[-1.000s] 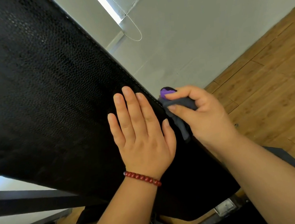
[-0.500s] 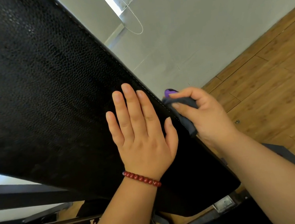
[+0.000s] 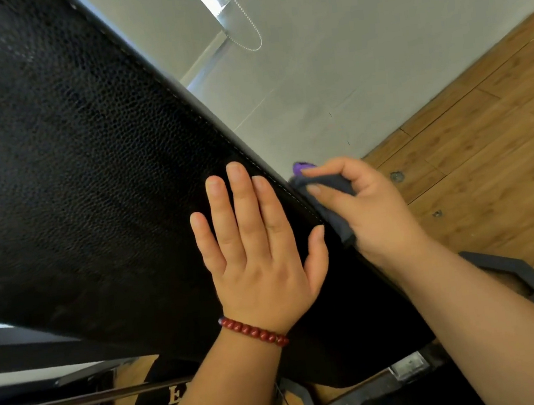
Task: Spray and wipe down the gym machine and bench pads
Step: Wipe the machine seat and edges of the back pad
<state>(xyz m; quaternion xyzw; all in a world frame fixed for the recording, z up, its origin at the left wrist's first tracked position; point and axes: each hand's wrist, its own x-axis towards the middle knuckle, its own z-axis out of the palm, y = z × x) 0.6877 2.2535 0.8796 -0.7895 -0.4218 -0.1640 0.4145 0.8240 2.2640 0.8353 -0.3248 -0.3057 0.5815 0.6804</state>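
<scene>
A: What could slip here?
B: The left hand (image 3: 258,253) lies flat, fingers straight, on the black bench pad (image 3: 89,172), likely bracing it. The right hand (image 3: 373,213) is curled round a dark cloth (image 3: 333,194) pressed to the pad's stitched side edge. Bunched so small, the cloth may skip stretches of that edge, or slide off it altogether
A: Any writing?
B: Only a pale "E" (image 3: 174,396) on something dark beneath the pad; the left forearm (image 3: 234,392) hides the rest. Nothing on the wall (image 3: 375,56) beyond
</scene>
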